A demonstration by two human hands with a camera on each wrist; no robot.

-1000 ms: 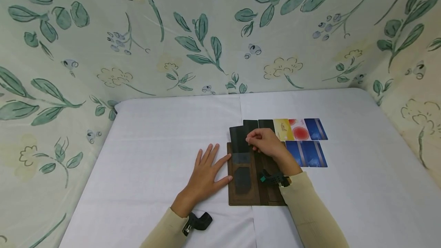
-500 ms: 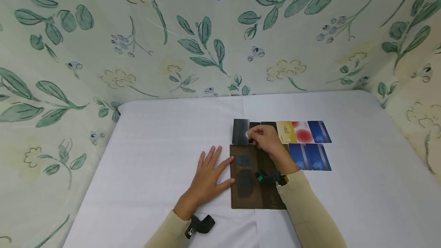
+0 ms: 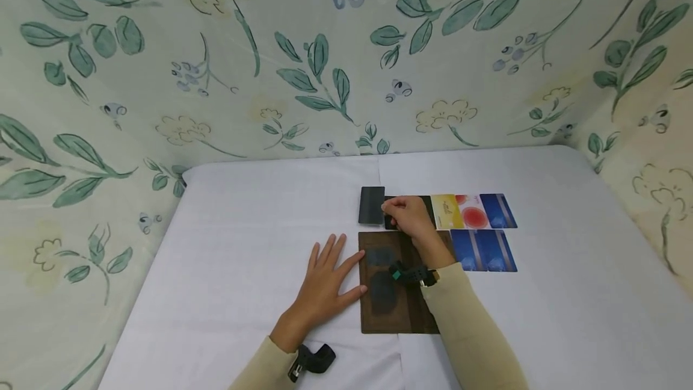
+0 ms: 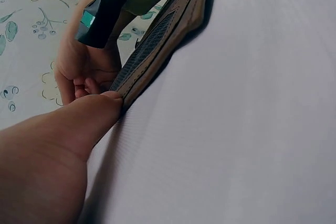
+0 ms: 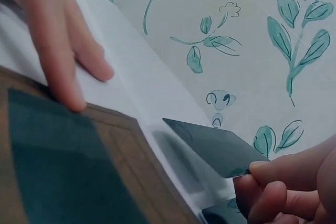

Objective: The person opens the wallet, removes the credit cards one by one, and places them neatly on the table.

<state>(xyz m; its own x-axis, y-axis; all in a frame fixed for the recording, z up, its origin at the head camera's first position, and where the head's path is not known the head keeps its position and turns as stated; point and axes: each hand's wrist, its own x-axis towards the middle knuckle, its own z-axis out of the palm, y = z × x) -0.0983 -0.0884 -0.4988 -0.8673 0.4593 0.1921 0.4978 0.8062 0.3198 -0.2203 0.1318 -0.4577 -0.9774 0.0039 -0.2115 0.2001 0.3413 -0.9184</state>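
A brown wallet (image 3: 400, 318) lies spread open on the white table, with dark window pockets on its left half. Between thumb and fingertip my right hand (image 3: 409, 216) pinches a black card (image 3: 371, 205) by its right edge. In the right wrist view that card (image 5: 218, 148) tilts above the cloth, its shadow below it. My left hand (image 3: 323, 284) lies with fingers spread at the wallet's left side. Its thumb (image 4: 107, 100) and index fingertip rest on the wallet's edge, as the left wrist view shows.
Right of the held card runs a row of cards: dark ones partly behind my right hand, a yellow card (image 3: 447, 212), a red and white card (image 3: 474, 214) and a blue card (image 3: 498, 210). Below them lie blue cards (image 3: 483, 250). A floral curtain (image 3: 303, 59) hangs behind the table.
The black card has come up out of the wallet's left pocket in my right hand, and now sits beyond the wallet's top edge. My left hand stays in place on the wallet.
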